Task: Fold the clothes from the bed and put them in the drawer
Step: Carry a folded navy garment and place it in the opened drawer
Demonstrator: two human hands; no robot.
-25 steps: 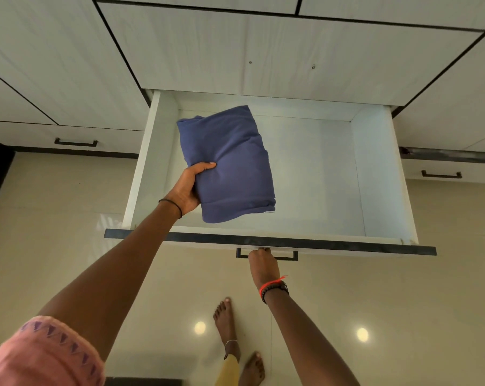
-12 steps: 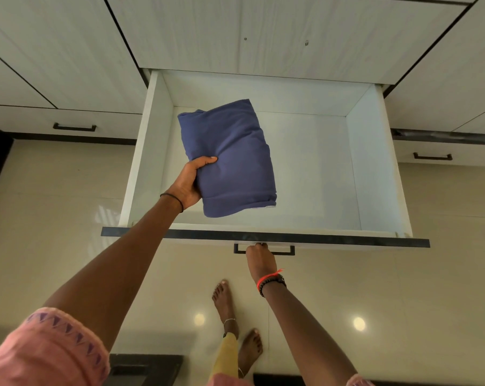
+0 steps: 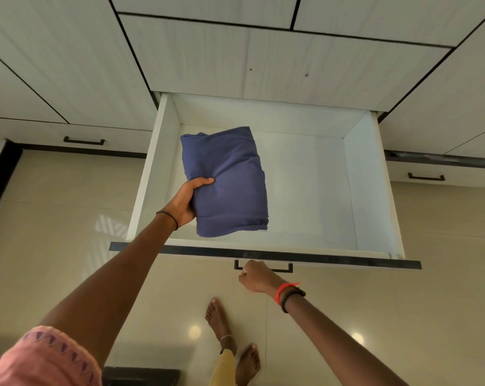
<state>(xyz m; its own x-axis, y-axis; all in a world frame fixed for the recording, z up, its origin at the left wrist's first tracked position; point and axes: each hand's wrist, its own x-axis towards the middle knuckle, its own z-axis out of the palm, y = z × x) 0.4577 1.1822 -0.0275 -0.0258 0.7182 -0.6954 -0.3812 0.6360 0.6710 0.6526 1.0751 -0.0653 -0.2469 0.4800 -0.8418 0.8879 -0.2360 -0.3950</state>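
Gripping the folded blue cloth (image 3: 226, 182) over the open drawer (image 3: 371, 185), her left hand (image 3: 184, 203) pinches its edge; her right hand (image 3: 256, 277) curls round the drawer handle (image 3: 284, 267).

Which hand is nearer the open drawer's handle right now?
Right. The right hand is curled on the drawer handle, just below the front edge. The left hand is farther off, above the drawer, gripping the folded blue cloth.
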